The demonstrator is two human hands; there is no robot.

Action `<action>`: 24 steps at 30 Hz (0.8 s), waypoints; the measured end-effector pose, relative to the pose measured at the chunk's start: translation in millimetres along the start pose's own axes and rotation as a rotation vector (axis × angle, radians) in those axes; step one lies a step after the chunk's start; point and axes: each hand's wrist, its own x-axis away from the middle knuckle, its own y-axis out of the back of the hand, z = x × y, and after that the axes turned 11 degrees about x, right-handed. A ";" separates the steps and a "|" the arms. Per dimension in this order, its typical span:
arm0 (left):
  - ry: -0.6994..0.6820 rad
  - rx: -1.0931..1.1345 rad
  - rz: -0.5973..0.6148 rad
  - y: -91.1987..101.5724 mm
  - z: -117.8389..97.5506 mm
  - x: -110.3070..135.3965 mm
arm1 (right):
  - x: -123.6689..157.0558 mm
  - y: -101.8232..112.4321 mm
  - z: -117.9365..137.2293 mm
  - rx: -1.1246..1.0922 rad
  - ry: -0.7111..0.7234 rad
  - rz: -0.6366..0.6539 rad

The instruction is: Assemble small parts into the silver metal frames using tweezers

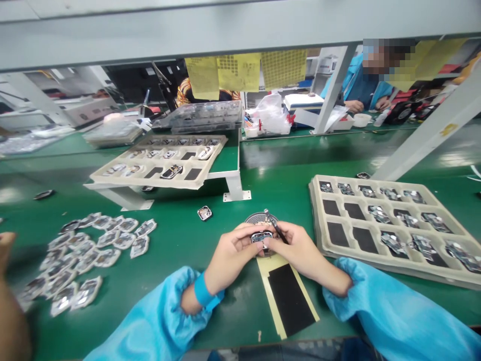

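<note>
My left hand (pixel 235 248) is closed around the edge of a small watch case (pixel 262 235) with its inner parts facing up. My right hand (pixel 298 245) holds a slim dark tool (pixel 277 228) with a metallic end, and its thumb presses on the same watch case. I cannot make out the tool's exact kind. Just behind my fingers lies a round grey perforated disc (pixel 257 217), partly covered by the hands. Below them is a yellow sheet with a black rectangle (pixel 291 301) on it. Another open watch case (pixel 205 213) rests farther back.
Several watch cases (pixel 86 258) lie spread at left, near another person's arm (pixel 13 306). A compartment tray (pixel 313 220) of small electronic parts stands at right; another tray (pixel 150 181) sits on a raised stand. Metal posts (pixel 424 120) and an overhead beam frame the bench. A co-worker (pixel 370 95) sits opposite.
</note>
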 end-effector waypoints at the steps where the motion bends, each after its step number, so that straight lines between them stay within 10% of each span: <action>1: -0.004 -0.012 -0.002 -0.4 1.1 0.1 | -0.2 0.6 -0.2 0.013 -0.004 0.026; 24: -0.098 -0.209 -0.223 -8.7 22.5 9.9 | -1.8 -10.4 -10.4 0.029 0.100 -0.049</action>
